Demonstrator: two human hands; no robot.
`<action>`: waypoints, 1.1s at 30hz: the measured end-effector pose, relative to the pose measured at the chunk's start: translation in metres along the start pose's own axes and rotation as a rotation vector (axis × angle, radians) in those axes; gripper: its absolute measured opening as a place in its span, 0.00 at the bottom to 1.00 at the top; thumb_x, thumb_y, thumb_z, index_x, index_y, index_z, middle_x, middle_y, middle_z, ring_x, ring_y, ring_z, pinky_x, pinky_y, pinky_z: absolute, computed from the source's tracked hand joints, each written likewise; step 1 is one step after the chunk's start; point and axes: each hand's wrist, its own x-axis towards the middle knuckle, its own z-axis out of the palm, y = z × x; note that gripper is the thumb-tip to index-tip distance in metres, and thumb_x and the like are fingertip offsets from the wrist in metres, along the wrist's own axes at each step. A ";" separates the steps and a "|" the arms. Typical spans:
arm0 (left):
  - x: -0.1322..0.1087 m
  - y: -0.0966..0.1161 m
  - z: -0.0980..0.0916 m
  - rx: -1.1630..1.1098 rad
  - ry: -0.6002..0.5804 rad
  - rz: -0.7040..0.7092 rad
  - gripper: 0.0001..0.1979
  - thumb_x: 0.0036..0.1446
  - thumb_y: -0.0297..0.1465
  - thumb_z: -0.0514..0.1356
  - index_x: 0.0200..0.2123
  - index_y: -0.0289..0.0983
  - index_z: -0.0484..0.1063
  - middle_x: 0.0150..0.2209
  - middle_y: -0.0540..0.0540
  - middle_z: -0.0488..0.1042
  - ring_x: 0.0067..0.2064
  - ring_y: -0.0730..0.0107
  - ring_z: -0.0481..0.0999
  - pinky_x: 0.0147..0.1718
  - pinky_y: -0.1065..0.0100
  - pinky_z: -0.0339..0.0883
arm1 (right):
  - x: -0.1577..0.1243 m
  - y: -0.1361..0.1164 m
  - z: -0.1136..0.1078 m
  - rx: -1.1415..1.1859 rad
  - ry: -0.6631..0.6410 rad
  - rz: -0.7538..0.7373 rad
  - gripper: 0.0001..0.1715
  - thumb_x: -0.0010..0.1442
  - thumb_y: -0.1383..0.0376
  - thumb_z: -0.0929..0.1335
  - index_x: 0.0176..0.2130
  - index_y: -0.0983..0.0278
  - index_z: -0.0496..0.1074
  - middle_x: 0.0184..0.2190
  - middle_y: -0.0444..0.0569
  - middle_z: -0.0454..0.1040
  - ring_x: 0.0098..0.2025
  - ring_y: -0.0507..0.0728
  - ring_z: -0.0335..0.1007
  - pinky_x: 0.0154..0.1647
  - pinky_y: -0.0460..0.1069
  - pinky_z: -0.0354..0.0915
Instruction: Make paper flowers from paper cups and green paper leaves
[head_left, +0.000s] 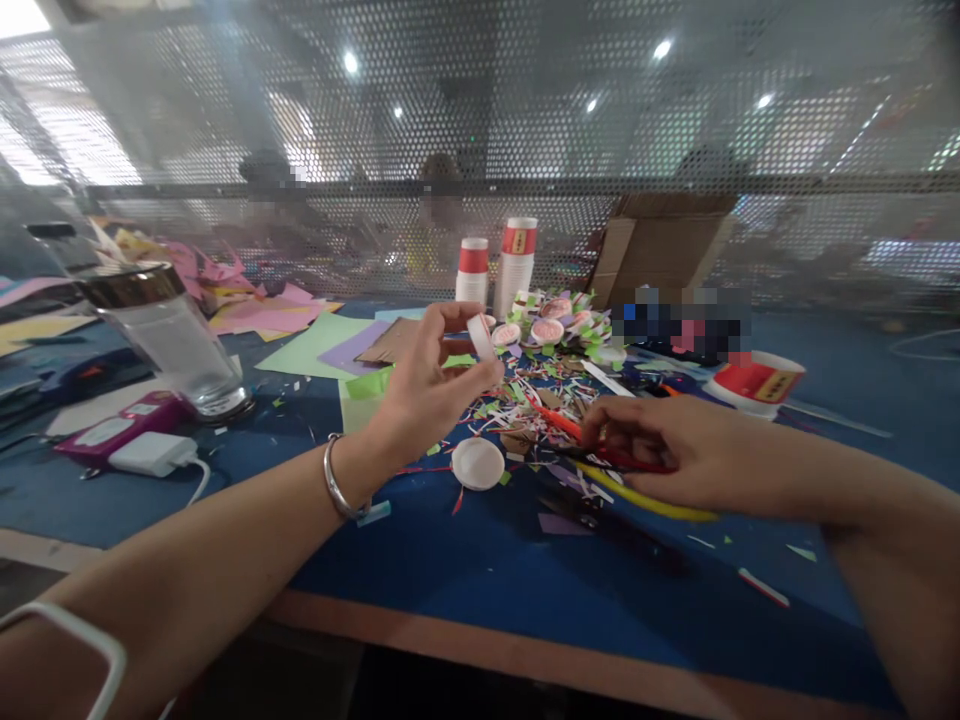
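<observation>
My left hand [439, 375] is raised above the table, pinching a short white cut-off cup base [481, 338] between thumb and fingers. My right hand [660, 445] is curled around what looks like red-handled scissors [660, 464]; the fingers partly hide them. An orange tool [559, 418] lies against its fingertips, and a yellow curved strip [652, 500] runs beneath the palm. On the table between the hands lies another round white cup base [478, 465]. Paper scraps [517, 400] surround it, and a dark, blurred tool [592, 515] is just below my right hand.
Two stacks of paper cups [517, 262] stand behind a heap of cut cup pieces [559, 325]. Left are a glass bottle [176, 345], a purple power block [124, 430] and coloured paper sheets [311, 345]. A red-and-white cup [757, 385] and cardboard box [664, 245] are right.
</observation>
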 end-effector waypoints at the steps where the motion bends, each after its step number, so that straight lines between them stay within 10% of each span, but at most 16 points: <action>1: 0.001 0.001 0.000 -0.063 0.031 -0.039 0.23 0.51 0.28 0.69 0.50 0.41 0.67 0.47 0.46 0.73 0.43 0.71 0.75 0.40 0.67 0.75 | 0.000 0.002 -0.003 0.038 0.000 0.015 0.19 0.57 0.60 0.71 0.48 0.63 0.75 0.34 0.49 0.78 0.32 0.56 0.74 0.32 0.49 0.69; 8: 0.003 0.010 0.004 -0.358 0.053 -0.243 0.19 0.50 0.26 0.68 0.45 0.37 0.70 0.43 0.47 0.76 0.44 0.70 0.76 0.46 0.66 0.73 | 0.001 0.008 -0.011 0.290 0.277 0.065 0.32 0.56 0.41 0.73 0.50 0.59 0.77 0.32 0.52 0.78 0.30 0.59 0.73 0.25 0.52 0.66; 18: -0.008 0.005 0.006 -0.187 -0.164 -0.037 0.27 0.47 0.29 0.75 0.46 0.40 0.66 0.42 0.48 0.76 0.40 0.70 0.75 0.37 0.68 0.70 | 0.007 -0.010 0.006 0.740 0.496 0.051 0.33 0.48 0.54 0.81 0.48 0.57 0.69 0.30 0.40 0.71 0.20 0.48 0.59 0.19 0.47 0.60; 26: -0.011 0.011 0.010 -0.236 -0.149 -0.099 0.27 0.46 0.29 0.75 0.46 0.41 0.65 0.42 0.47 0.77 0.40 0.68 0.77 0.38 0.67 0.71 | 0.012 -0.016 0.010 0.568 0.553 -0.068 0.35 0.49 0.46 0.79 0.48 0.58 0.66 0.41 0.49 0.73 0.40 0.60 0.71 0.39 0.52 0.72; 33: -0.013 0.015 0.012 -0.365 -0.153 -0.172 0.24 0.46 0.27 0.74 0.45 0.40 0.69 0.40 0.49 0.77 0.40 0.70 0.76 0.39 0.68 0.70 | 0.018 -0.011 0.017 0.085 0.565 -0.048 0.31 0.55 0.44 0.76 0.46 0.60 0.67 0.29 0.42 0.66 0.28 0.54 0.61 0.28 0.49 0.59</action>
